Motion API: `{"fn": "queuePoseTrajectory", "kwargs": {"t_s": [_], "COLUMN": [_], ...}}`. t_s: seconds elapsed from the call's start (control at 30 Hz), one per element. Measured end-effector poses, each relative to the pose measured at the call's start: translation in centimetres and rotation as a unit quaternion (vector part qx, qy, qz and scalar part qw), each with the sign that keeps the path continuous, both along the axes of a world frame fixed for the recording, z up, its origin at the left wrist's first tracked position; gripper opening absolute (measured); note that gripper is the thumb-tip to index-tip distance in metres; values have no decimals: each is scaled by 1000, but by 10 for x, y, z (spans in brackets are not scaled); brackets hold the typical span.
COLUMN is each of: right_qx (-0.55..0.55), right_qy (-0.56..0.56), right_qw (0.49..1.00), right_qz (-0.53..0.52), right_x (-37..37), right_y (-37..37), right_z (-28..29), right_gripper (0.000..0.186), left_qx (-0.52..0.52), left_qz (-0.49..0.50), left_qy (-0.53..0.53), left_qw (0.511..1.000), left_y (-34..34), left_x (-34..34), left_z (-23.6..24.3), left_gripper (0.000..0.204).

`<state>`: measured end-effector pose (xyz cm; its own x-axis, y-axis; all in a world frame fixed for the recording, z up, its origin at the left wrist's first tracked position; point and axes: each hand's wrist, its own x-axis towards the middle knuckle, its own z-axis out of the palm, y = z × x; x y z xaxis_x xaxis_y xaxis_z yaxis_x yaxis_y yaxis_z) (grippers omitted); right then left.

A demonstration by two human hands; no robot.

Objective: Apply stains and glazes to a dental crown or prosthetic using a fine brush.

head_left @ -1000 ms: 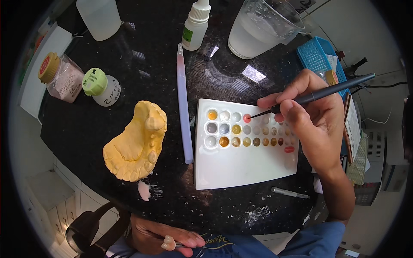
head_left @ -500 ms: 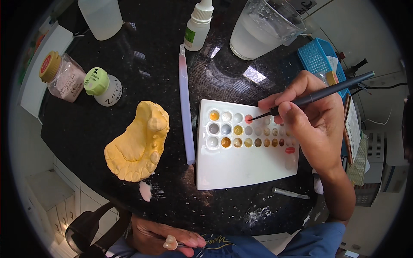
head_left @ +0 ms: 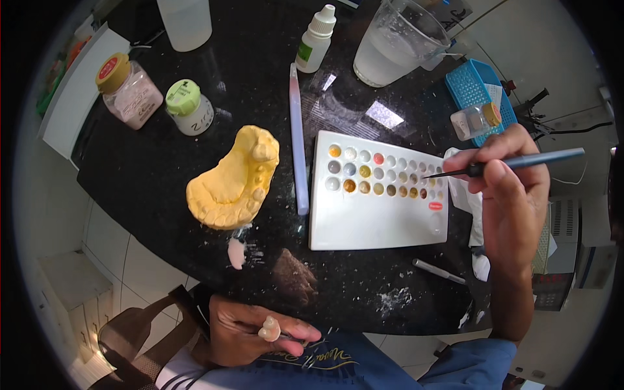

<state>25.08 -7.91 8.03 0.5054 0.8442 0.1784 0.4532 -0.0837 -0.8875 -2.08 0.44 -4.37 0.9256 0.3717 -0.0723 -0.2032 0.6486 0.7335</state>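
In my right hand (head_left: 517, 195) is a fine paintbrush (head_left: 520, 162) with a dark handle, pinched between thumb and fingers. Its pointed tip is over the right-hand wells of a white palette (head_left: 370, 227); I cannot tell if it touches. Rows of small wells hold yellow, grey, brown and red colours. My left hand (head_left: 244, 331), low at the table's front edge, is closed on a thin metal instrument, mostly hidden. At its fingers sits a small tooth-coloured dental crown piece (head_left: 269, 329) with a pinkish part. A yellow plaster dental model (head_left: 224, 188) lies left of the palette.
A lilac stick-like tool (head_left: 299, 143) lies left of the palette. Behind stand a dropper bottle (head_left: 315, 42) and a glass of cloudy water (head_left: 393, 49). Powder jars (head_left: 130, 94) are at the left, a blue basket (head_left: 471, 81) at the right. A metal handle (head_left: 439, 271) lies in front.
The brush tip has left the red well and moved right across the palette. My left hand with the crown piece shows higher in the picture. The whole view has shifted somewhat.
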Motion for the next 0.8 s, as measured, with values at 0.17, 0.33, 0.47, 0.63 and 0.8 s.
{"fn": "queuePoseTrajectory", "kwargs": {"t_s": [0.17,0.33,0.47,0.63,0.8], "right_qx": [141,175,132,171,147], "right_qy": [-17,-80,-91,-100,-145], "right_qw": [990,980,978,975,966], "right_qz": [3,46,131,105,156], "right_x": [-62,-122,-129,-139,-134], "right_y": [-56,-64,-57,-48,-47], "right_z": [14,-38,-50,-66,-66], "right_gripper": [21,31,42,40,26], "left_qx": [7,37,56,61,69], "left_qz": [9,53,31,54,52], "left_qy": [-3,-37,-24,-9,-1], "left_qw": [1000,997,998,997,996], "left_y": [2,2,2,0,1], "left_x": [13,13,13,9,9], "left_z": [18,4,7,8,6], "left_gripper": [15,13,16,20,20]}}
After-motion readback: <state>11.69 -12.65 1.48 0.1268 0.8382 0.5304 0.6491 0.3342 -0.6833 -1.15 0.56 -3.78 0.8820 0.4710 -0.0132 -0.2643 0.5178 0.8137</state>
